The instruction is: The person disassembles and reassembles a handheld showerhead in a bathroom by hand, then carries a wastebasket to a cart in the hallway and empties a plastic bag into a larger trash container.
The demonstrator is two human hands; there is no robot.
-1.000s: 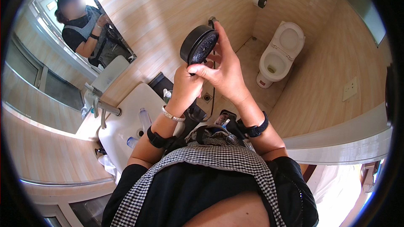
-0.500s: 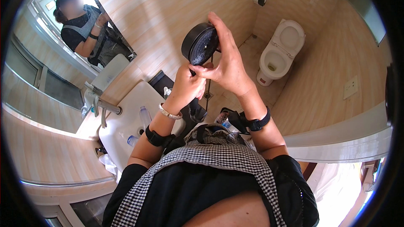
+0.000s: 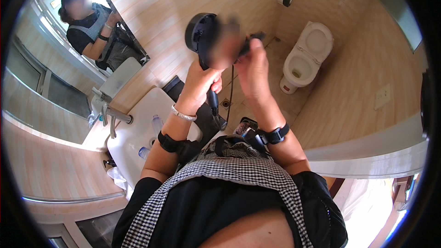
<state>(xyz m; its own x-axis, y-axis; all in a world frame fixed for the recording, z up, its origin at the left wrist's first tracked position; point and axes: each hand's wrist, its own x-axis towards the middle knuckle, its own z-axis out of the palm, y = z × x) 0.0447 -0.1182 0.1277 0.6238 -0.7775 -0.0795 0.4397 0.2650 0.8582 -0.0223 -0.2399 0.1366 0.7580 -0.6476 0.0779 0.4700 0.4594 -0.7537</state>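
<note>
Bathroom, tan tiled walls closing in on three sides. White washbasin low left, chrome tap at its edge, mirror above. White toilet upper right, well apart, bare floor between. Black shower head raised mid-frame, partly blurred. Left hand wrapped tight round its handle; right hand up beside the head, grip impossible to tell. Floor drain just below.

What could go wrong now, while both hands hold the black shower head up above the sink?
The left hand grips only the handle of the shower head, so it might slip and fall onto the white sink. Its hanging hose might catch on the faucet. The right hand is blurred, so its hold is unclear.
</note>
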